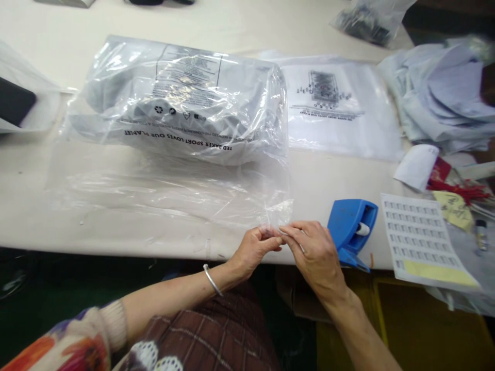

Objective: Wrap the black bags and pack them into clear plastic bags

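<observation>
A clear plastic bag with black print lies on the table. A pale grey folded item is inside it, seen through the film. Both my hands are at the bag's near right corner, close to the table's front edge. My left hand, a metal bangle at its wrist, pinches the bag's edge between thumb and fingers. Against its fingertips, my right hand is also closed on the film; the exact spot it grips is partly hidden. Just right of my right hand stands a blue tape dispenser.
Flat printed plastic bags lie behind on the right. Beyond them are a pile of white pieces and a bag of dark small parts. A sticker sheet overhangs the front edge. A dark object sits at far left.
</observation>
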A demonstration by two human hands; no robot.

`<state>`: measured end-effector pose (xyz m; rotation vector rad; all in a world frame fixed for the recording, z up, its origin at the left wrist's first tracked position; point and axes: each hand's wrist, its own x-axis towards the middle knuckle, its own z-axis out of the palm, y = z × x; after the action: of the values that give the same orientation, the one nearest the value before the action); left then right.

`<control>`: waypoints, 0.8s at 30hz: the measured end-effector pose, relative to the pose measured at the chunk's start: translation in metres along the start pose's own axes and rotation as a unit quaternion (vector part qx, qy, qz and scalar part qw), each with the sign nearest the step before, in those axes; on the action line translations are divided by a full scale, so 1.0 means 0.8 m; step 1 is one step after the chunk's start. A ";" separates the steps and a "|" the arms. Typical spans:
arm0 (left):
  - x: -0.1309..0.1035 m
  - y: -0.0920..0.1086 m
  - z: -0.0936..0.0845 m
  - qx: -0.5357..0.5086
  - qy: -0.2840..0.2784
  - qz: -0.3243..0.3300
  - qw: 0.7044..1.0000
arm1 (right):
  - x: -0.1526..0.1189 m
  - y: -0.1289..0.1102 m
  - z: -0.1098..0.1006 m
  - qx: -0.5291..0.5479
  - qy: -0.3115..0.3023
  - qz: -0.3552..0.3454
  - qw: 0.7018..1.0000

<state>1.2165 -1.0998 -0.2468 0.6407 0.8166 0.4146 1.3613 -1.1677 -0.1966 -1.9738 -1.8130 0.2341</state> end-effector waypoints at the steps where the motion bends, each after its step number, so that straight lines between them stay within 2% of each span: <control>1: 0.001 -0.001 0.000 -0.007 0.001 0.005 1.000 | 0.003 0.004 0.003 0.010 -0.016 -0.002 1.000; 4: 0.001 -0.002 -0.001 -0.030 0.005 0.016 0.999 | 0.004 0.013 0.011 0.073 -0.036 0.012 0.997; 9: -0.004 -0.005 -0.004 -0.026 -0.005 0.005 1.000 | -0.003 0.013 0.016 0.136 -0.027 0.061 0.988; 14: -0.011 -0.010 -0.005 -0.062 -0.015 -0.015 0.998 | -0.011 0.008 0.018 0.094 -0.003 0.007 0.996; 19: -0.008 -0.007 -0.001 -0.152 -0.017 -0.082 0.985 | -0.019 0.001 0.022 0.038 -0.001 -0.018 0.999; 24: -0.003 -0.008 0.004 -0.095 0.019 -0.054 0.994 | -0.021 -0.002 0.016 0.083 0.028 -0.005 0.996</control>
<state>1.2180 -1.1070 -0.2479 0.4099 0.8323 0.4010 1.3527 -1.1814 -0.2105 -1.8386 -1.7098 0.3122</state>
